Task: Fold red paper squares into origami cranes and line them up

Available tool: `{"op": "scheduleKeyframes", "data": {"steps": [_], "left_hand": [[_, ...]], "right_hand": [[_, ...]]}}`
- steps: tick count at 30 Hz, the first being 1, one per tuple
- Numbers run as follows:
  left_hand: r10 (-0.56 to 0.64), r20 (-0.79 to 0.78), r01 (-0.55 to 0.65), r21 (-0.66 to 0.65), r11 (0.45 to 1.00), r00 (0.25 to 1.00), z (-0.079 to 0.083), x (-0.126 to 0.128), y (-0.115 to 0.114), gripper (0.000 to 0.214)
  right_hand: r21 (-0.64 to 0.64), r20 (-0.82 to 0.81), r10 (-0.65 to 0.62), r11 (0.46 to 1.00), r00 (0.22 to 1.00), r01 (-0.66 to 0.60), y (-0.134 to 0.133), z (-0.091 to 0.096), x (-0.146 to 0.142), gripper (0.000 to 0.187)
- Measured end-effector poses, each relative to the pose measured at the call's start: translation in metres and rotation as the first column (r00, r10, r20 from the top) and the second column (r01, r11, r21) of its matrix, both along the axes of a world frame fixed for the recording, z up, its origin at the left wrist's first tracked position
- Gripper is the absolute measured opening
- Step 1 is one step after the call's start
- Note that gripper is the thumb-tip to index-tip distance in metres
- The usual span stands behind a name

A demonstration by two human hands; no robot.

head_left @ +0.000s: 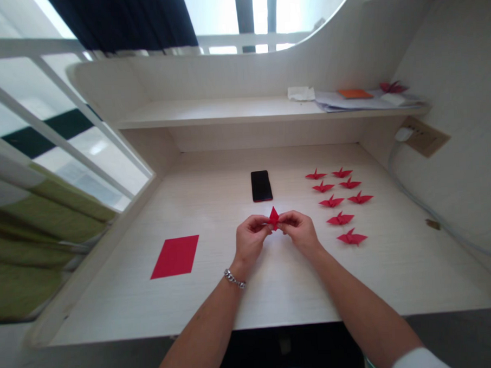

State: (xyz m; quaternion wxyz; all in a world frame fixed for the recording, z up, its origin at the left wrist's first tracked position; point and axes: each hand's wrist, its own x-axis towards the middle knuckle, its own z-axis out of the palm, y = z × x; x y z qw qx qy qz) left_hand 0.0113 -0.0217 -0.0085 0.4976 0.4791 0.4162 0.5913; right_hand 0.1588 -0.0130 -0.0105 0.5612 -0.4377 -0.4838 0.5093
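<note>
- I see the left hand [249,239] pinching the red folded paper [274,219] between thumb and fingers, at its 9 o'clock edge.
- I see the right hand [301,232] in a matching pinch at the 3 o'clock edge, fingers closed on it.
- The red folded paper sits near the centre of my view, a narrow point aimed at 12 o'clock; its finer creases are too small for me to read.
- From it, a dark phone [262,186] lies at 11, eight red paper cranes [331,202] spread between 2 and 4, and a flat red sheet [175,256] lies between 8 and 9.
- All these lie on a pale desk [213,191]; at 12 runs a shelf [210,110].
</note>
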Motion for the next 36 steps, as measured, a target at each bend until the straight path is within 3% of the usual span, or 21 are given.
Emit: {"op": "scheduleKeyframes", "data": {"steps": [5, 9, 20, 27, 36], "left_hand": [[0.006, -0.051, -0.005, 0.016, 1.0, 0.999, -0.002, -0.001, 0.0, 0.015], [0.02, -0.108, -0.018, 0.024, 1.0, 0.994, -0.002, -0.002, 0.0, 0.009], [-0.003, 0.029, 0.006, -0.09, 0.996, 1.0, -0.003, -0.002, 0.002, 0.025], [0.031, 0.005, -0.03, -0.076, 0.997, 1.0, -0.007, -0.002, 0.004, 0.032], [-0.064, 0.033, 0.068, -0.131, 0.989, 0.997, -0.002, 0.0, 0.0, 0.039]], "right_hand": [[-0.113, -0.106, 0.088, 0.989, 0.991, -0.1, -0.002, 0.006, 0.002, 0.011], [-0.184, -0.092, 0.073, 0.979, 0.993, -0.089, -0.002, 0.005, 0.004, 0.025], [-0.041, 0.062, 0.06, 0.997, 0.996, -0.057, 0.0, -0.001, 0.004, 0.026], [-0.122, -0.035, 0.087, 0.988, 0.996, -0.091, 0.001, -0.004, 0.001, 0.032], [-0.043, 0.054, 0.017, 0.999, 0.998, -0.014, 0.002, -0.007, 0.002, 0.034]]}}
